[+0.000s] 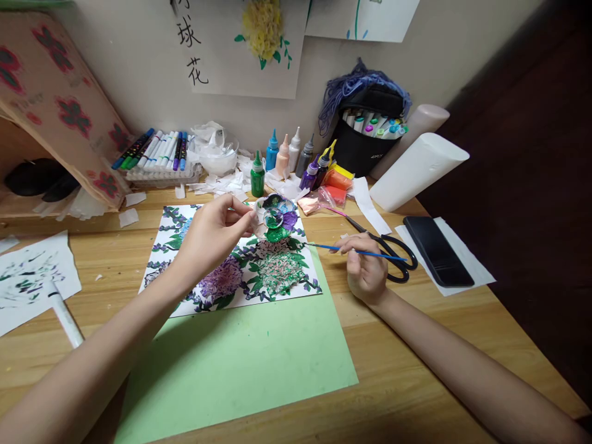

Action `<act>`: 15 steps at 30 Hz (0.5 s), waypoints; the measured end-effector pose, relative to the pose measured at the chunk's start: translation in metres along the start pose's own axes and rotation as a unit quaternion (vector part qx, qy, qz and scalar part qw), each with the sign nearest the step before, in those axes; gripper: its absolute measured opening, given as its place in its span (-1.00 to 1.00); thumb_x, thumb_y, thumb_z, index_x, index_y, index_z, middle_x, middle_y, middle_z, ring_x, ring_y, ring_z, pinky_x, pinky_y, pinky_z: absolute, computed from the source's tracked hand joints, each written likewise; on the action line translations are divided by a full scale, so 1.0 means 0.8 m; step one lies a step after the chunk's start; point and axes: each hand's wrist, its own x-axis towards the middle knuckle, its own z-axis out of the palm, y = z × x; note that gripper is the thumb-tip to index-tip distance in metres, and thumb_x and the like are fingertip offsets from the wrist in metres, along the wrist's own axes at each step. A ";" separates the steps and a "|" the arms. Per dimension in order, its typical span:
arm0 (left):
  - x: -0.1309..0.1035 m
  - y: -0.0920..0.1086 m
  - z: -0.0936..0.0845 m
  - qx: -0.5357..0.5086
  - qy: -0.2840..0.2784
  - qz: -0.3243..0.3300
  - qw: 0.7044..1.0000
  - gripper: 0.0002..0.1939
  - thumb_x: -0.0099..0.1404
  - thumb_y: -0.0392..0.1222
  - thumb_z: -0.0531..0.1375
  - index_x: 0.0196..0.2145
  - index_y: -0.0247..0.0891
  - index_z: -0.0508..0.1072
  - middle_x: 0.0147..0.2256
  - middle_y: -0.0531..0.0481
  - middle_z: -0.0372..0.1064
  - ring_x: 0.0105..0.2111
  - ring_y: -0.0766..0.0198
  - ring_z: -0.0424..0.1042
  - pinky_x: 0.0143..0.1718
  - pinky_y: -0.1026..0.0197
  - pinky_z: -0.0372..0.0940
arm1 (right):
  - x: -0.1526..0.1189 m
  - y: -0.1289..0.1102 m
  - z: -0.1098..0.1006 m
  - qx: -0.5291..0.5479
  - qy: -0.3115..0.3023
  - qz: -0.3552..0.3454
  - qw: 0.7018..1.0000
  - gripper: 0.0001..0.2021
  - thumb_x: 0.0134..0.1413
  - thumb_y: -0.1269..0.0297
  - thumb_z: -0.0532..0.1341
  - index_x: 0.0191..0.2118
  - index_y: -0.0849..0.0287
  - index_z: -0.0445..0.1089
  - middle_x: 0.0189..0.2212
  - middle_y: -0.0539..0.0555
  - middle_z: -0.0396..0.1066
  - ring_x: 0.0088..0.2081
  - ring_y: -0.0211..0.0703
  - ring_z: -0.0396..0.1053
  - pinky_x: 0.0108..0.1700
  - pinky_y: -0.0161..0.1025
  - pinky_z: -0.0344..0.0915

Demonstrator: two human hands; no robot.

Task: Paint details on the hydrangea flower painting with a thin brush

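Observation:
My left hand (226,225) pinches the edge of a small flower-shaped paint palette (276,218), tilted above the far part of a painted sheet (289,274). Green, purple, blue and dark paint fill its wells. To the right, my right hand (365,266) holds a thin blue paintbrush (335,248), its tip pointing left, just past the sheet's right edge. Purple, green and pinkish flower clusters with leaves cover the sheet, which lies on a larger green sheet (259,357). My left forearm and hand hide part of the picture.
Black scissors (398,262) lie beyond my right hand, near a phone (437,251) on white paper. Paint bottles (258,176), paper scraps, markers (161,151) and a black pen case (361,145) line the back. A paint-smeared paper (34,274) and a white marker (67,317) lie left.

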 end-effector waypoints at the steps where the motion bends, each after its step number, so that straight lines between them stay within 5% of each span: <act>1: 0.000 0.000 0.000 0.000 0.000 0.000 1.000 -0.80 0.17 -0.05 0.21 -0.42 -0.23 0.35 -0.44 -0.05 0.49 -0.44 0.24 0.49 -0.38 0.20 0.43 | 0.000 0.000 0.000 -0.002 -0.005 0.002 1.000 -0.87 0.13 0.43 0.02 -0.25 0.10 0.26 -0.43 0.04 0.38 -0.33 -0.12 0.36 -0.25 -0.07 0.31; 9: -0.007 0.003 0.007 -0.004 -0.014 0.000 1.000 -0.80 0.19 -0.05 0.18 -0.42 -0.24 0.32 -0.46 -0.04 0.48 -0.44 0.25 0.49 -0.34 0.21 0.42 | -0.002 -0.010 -0.003 0.027 0.091 -0.054 0.994 -0.89 0.18 0.35 0.01 -0.25 0.04 0.26 -0.38 0.04 0.46 -0.37 -0.11 0.41 -0.28 -0.04 0.35; 15: -0.013 0.001 0.016 0.009 -0.034 0.015 0.999 -0.82 0.21 -0.07 0.16 -0.41 -0.22 0.32 -0.45 -0.03 0.49 -0.42 0.25 0.49 -0.35 0.22 0.39 | -0.009 -0.020 -0.006 0.013 -0.017 -0.183 0.983 -0.83 0.18 0.36 0.03 -0.14 0.02 0.28 -0.17 0.09 0.50 -0.19 -0.11 0.46 -0.30 -0.10 0.44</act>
